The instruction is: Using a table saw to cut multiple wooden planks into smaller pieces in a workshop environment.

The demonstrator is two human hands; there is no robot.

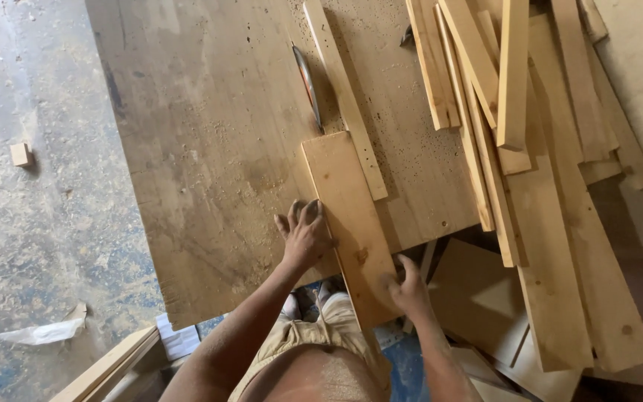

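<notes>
On the worn brown wooden table top (210,149), dusted with sawdust, one flat pale wooden board (344,216) lies lengthwise, its far end just at the single round saw blade (307,83) that rises through the surface. One narrow pale wooden strip (345,97) lies along the board's right edge, running past the blade. Two hands work the board. The left hand (305,237) lies flat at the board's left edge, fingers (303,214) stretched out and close together, pressing down on board and table; it grips nothing. The right hand (409,289) sits at the board's near right corner, where the board overhangs the table edge, with fingers curled loosely against the wood; whether they close round the edge cannot be told. To the right, a loose heap of long pale wooden slats and planks (530,149), well over ten, rests across the table and beyond it. One small wooden block (20,154) lies on the dusty grey floor (31,246) at left, and one crumpled white scrap (42,331) nearer.
</notes>
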